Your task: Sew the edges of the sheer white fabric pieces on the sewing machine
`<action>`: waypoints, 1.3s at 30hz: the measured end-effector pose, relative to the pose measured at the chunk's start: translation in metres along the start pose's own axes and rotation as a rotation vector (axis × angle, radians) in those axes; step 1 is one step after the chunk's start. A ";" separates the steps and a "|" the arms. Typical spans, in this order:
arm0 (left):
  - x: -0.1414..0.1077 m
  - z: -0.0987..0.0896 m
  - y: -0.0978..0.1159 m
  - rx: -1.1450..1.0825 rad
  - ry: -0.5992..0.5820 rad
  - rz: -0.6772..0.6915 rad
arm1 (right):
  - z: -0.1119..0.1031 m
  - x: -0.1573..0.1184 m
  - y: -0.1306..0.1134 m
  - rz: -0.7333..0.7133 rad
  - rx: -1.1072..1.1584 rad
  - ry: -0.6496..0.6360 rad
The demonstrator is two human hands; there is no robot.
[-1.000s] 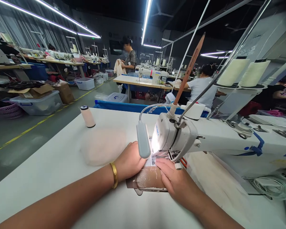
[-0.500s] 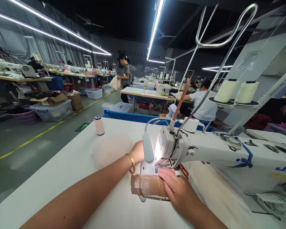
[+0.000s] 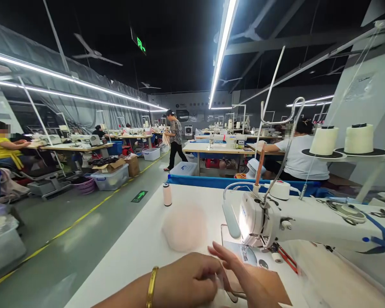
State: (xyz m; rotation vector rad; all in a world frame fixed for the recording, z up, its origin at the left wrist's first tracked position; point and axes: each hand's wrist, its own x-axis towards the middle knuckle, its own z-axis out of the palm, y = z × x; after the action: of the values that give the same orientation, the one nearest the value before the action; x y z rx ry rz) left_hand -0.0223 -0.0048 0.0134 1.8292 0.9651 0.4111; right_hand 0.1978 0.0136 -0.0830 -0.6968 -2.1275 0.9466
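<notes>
My left hand (image 3: 189, 278), with a gold bracelet at the wrist, is in front of the sewing machine (image 3: 259, 218). Its fingers are curled closed around a pale piece of fabric (image 3: 222, 295), mostly hidden between the hands. My right hand (image 3: 242, 271) crosses close beside it, fingers stretched out and holding nothing that I can make out. Under the right hand lies a brown patch (image 3: 271, 282) at the front of the machine bed. The needle plate (image 3: 240, 252) is uncovered. Just beyond my left hand, a blush-coloured, rounded sheer fabric piece (image 3: 184, 226) lies on the white table (image 3: 122, 261).
A peach thread spool (image 3: 167, 194) stands at the table's far left corner. Red-handled scissors (image 3: 287, 259) and pale cloth (image 3: 336, 278) lie right of the needle. Two cream thread cones (image 3: 324, 141) sit on a stand. A person (image 3: 175, 139) is in the aisle; another sits ahead.
Both hands have come back from the needle area toward me, the left out from behind the machine head. The view has swung left and up. The person in the aisle has taken a step.
</notes>
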 end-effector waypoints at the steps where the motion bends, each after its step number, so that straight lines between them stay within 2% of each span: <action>1: -0.007 0.000 0.004 -0.036 -0.042 0.007 | 0.001 0.007 -0.001 0.076 0.117 -0.085; 4: -0.022 -0.015 0.009 -0.103 -0.039 -0.042 | -0.002 0.025 -0.003 0.283 0.339 -0.276; 7: -0.030 -0.046 -0.002 -0.108 0.125 -0.123 | 0.000 0.039 -0.002 0.388 0.446 -0.316; 10: -0.031 -0.076 -0.025 -0.109 0.329 -0.185 | 0.012 0.062 -0.002 0.423 0.676 -0.204; 13: -0.029 -0.091 -0.045 -0.107 0.420 -0.173 | 0.026 0.093 -0.007 0.340 0.789 -0.035; 15: -0.029 -0.091 -0.048 -0.108 0.408 -0.138 | 0.034 0.113 -0.013 0.257 0.796 -0.022; 18: -0.033 -0.083 -0.039 -0.114 0.296 -0.043 | 0.045 0.130 -0.023 0.195 0.852 -0.146; 22: -0.048 -0.079 -0.025 -0.170 0.160 0.040 | 0.057 0.133 -0.031 0.222 0.919 -0.340; 25: -0.059 -0.088 -0.029 -0.214 0.149 0.027 | 0.058 0.126 -0.029 0.283 0.938 -0.409; 29: -0.063 -0.102 -0.048 -0.091 0.277 -0.095 | 0.047 0.117 -0.022 0.381 0.866 -0.402; 32: -0.059 -0.104 -0.057 -0.099 0.331 -0.123 | 0.041 0.118 -0.023 0.333 0.887 -0.293; 34: -0.054 -0.102 -0.055 -0.147 0.317 -0.093 | 0.041 0.122 -0.027 0.288 0.910 -0.203; 36: -0.052 -0.097 -0.046 -0.192 0.260 -0.016 | 0.044 0.128 -0.034 0.244 0.923 -0.177; 39: -0.053 -0.089 -0.027 -0.205 0.166 0.106 | 0.052 0.136 -0.047 0.147 0.956 -0.278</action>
State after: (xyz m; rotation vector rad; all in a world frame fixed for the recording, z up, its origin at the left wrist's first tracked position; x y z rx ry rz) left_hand -0.1244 0.0141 0.0369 1.6836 0.9033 0.7106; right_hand 0.0658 0.0592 -0.0206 -0.2267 -1.5423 2.0135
